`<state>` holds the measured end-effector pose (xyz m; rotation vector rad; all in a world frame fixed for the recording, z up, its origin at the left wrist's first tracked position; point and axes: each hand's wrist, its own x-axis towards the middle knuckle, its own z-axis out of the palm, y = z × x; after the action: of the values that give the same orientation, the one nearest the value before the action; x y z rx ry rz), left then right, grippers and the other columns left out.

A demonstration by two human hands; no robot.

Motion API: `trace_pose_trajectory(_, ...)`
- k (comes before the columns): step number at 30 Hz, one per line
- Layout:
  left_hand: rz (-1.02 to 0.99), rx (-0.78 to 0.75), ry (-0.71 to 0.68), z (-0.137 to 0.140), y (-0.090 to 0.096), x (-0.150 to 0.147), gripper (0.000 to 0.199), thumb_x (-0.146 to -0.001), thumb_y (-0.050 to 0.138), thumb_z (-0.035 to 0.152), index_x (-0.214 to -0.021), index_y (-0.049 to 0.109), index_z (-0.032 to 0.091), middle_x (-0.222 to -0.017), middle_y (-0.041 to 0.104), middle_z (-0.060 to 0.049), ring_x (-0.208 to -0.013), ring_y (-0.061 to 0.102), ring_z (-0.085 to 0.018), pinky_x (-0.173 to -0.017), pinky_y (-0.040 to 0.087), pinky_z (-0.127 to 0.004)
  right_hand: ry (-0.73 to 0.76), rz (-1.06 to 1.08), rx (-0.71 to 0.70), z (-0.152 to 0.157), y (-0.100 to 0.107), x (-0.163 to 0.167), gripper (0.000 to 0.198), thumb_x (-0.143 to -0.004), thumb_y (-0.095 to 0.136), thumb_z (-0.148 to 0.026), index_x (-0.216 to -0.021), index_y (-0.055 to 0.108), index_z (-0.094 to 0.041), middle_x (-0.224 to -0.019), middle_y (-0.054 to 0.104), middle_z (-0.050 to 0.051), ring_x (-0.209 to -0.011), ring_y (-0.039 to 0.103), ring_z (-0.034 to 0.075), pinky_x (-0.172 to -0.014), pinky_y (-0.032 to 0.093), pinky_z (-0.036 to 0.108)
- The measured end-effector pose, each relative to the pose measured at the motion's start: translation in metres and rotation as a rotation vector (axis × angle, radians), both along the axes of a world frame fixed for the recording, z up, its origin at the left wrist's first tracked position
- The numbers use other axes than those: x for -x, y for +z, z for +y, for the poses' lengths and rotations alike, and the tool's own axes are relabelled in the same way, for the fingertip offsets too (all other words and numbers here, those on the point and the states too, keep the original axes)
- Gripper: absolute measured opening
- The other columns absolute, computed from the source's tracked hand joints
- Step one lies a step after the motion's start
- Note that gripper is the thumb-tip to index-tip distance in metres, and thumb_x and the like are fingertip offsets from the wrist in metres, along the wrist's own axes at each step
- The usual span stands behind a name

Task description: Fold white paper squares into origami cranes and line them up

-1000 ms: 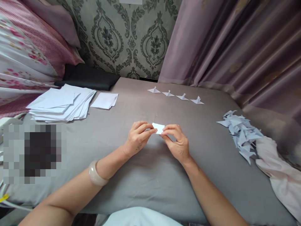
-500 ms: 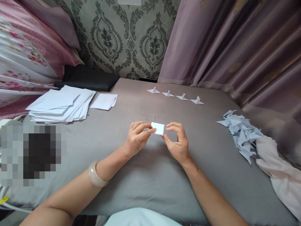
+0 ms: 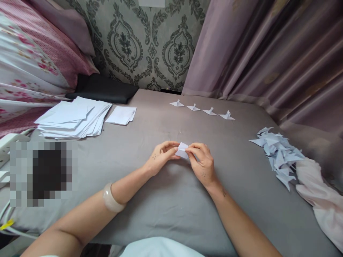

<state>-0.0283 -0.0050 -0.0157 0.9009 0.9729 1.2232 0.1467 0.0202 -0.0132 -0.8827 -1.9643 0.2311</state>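
A small folded piece of white paper point(image 3: 182, 151) is held up between my two hands over the grey cloth surface point(image 3: 160, 192). My left hand point(image 3: 164, 154) grips its left side, thumb in front and fingers behind. On the other side, my right hand point(image 3: 201, 159) pinches the paper's right edge between thumb and fingertips. A crease or raised flap shows across the paper; the exact fold is too small to make out. Several folded paper cranes point(image 3: 211, 111) stand in a row farther back.
At the left back lie a stack of white paper sheets point(image 3: 66, 116) and a smaller stack of paper squares point(image 3: 121, 115). A black flat case point(image 3: 104, 89) is behind them. A heap of paper cranes point(image 3: 278, 151) lies at right beside a pale cloth point(image 3: 318, 192). Cables point(image 3: 18, 232) run at left.
My right thumb and fingertips have closed on the paper's right edge, where they were apart before. The paper has tilted from a flat rectangle and now shows a fold. The view has shifted slightly.
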Motion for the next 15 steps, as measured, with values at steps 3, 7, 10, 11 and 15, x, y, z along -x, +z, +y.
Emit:
trace_pose_trajectory(3,-0.112,0.136,-0.005,0.001,0.004,0.002,0.034,-0.079,0.072,0.037,-0.1,0.066,0.011,-0.101,0.069,-0.012,-0.09,0.066,-0.019,-0.085,0.055,-0.036,0.053,-0.066,-0.059,-0.003,0.003,-0.001,0.022,-0.087,0.058,-0.01,-0.094,0.068,-0.027,-0.096,0.066,0.004,-0.091,0.059,0.018,-0.082,0.045,0.037)
trace_pose_trajectory(7,-0.161,0.2,0.033,0.004,0.0,0.004,0.032,-0.071,0.079,0.028,-0.096,0.069,0.01,-0.095,0.071,-0.011,-0.084,0.067,-0.018,-0.078,0.054,-0.029,0.158,-0.13,-0.136,-0.006,0.007,-0.001,0.026,-0.086,0.056,-0.005,-0.096,0.068,-0.026,-0.102,0.067,0.005,-0.099,0.059,0.019,-0.085,0.045,0.037)
trace_pose_trajectory(10,-0.24,0.244,0.151,0.01,-0.004,0.008,0.026,-0.072,0.078,0.023,-0.093,0.068,0.01,-0.086,0.072,-0.01,-0.076,0.068,-0.018,-0.075,0.054,-0.031,0.22,-0.2,-0.145,-0.006,0.005,0.0,0.026,-0.086,0.054,-0.003,-0.096,0.066,-0.024,-0.105,0.068,0.005,-0.102,0.059,0.019,-0.086,0.045,0.037)
trace_pose_trajectory(11,-0.267,0.254,0.176,0.012,-0.004,0.009,0.024,-0.073,0.076,0.023,-0.092,0.068,0.01,-0.085,0.072,-0.01,-0.075,0.068,-0.018,-0.075,0.054,-0.032,0.232,-0.227,-0.133,-0.006,0.004,0.0,0.026,-0.086,0.053,-0.002,-0.096,0.065,-0.024,-0.105,0.068,0.005,-0.102,0.059,0.019,-0.087,0.045,0.037)
trace_pose_trajectory(15,-0.337,0.221,0.17,0.015,-0.003,0.012,0.019,-0.079,0.07,0.022,-0.092,0.066,0.01,-0.087,0.072,-0.011,-0.08,0.069,-0.02,-0.081,0.054,-0.036,0.201,-0.23,-0.025,-0.005,0.0,0.001,0.022,-0.085,0.055,-0.006,-0.095,0.064,-0.024,-0.103,0.068,0.004,-0.101,0.059,0.02,-0.088,0.045,0.039)
